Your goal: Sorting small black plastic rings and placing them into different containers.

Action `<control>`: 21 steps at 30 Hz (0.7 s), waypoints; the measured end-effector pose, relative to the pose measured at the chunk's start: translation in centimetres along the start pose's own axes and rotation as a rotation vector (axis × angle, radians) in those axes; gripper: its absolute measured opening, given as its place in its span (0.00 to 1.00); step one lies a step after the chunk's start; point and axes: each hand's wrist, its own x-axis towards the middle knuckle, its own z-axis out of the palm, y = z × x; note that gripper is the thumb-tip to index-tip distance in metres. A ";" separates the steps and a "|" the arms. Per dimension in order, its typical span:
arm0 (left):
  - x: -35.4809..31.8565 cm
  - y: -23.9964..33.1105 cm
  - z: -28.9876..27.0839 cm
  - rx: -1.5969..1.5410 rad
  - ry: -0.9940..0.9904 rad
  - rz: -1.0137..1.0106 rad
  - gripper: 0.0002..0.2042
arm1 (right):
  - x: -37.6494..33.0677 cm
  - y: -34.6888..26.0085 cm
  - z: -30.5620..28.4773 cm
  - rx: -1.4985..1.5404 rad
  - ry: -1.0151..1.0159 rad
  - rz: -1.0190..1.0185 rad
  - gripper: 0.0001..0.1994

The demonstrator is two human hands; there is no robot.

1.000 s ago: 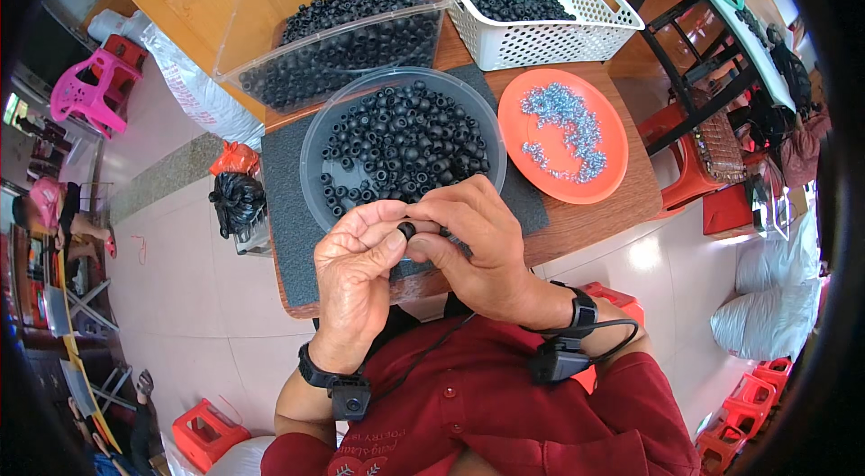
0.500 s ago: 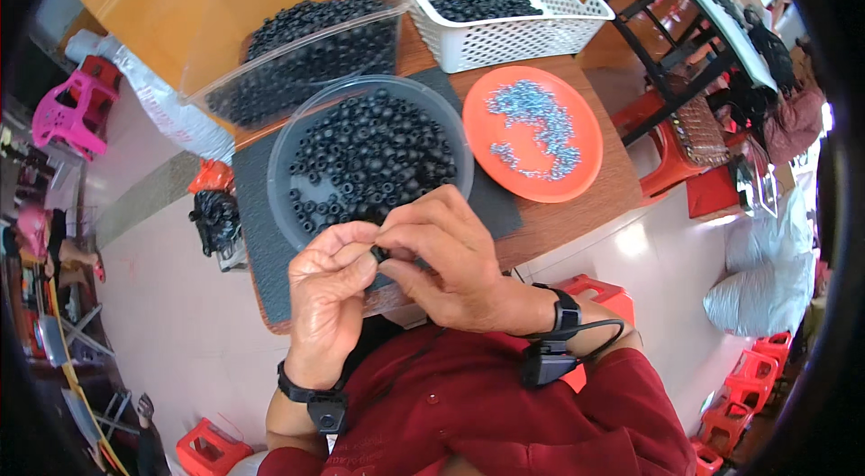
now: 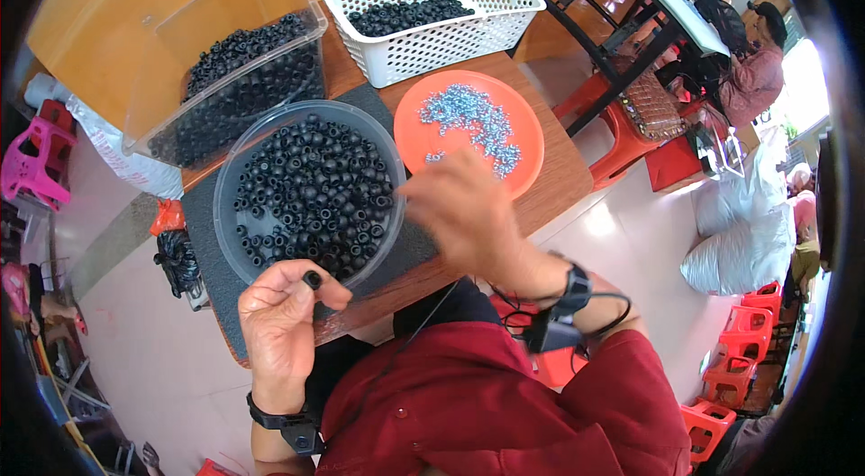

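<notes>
Parted since half a second earlier, when they met before the round tub, a worker's two bare hands stood well apart, the right one having swung across toward the plate. Blurred in motion, the right hand [image 3: 464,205] hung at the near edge of a round, orange-red plate [image 3: 527,138] strewn with tiny, shiny silver-blue pieces [image 3: 491,124]; whether its loosely bent fingers held anything could not be told. The left hand [image 3: 277,323] gripped a small, rounded, black bead-like piece [image 3: 312,279] between thumb and forefinger, just before the near rim of a clear, round plastic tub [image 3: 224,215] of similar black pieces [image 3: 315,174].

Judged by its look, the pinched piece was light, stiff and hard to break, probably of plastic, though its smooth, curved side could slip or roll. Its sides offered the best hold, with the fingertips opposed and the end left uncovered.

Behind the tub and plate stood a clear, rectangular plastic bin [image 3: 317,28] and a white, perforated plastic basket [image 3: 441,45], both holding more black pieces.
</notes>
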 end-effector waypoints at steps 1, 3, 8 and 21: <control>0.1 -0.2 -0.4 0.032 0.009 0.029 0.11 | -0.6 1.8 -0.7 -0.115 -0.021 0.101 0.11; 0.2 -0.3 -0.4 0.041 0.016 0.054 0.12 | -1.3 4.6 -2.4 -0.152 -0.013 0.171 0.09; 0.3 -0.5 -0.8 0.040 0.008 0.038 0.12 | -2.6 6.8 -3.2 -0.293 -0.241 0.231 0.06; 0.3 -0.5 -1.0 0.070 0.059 0.028 0.13 | -2.8 8.7 -3.5 -0.358 -0.148 0.176 0.05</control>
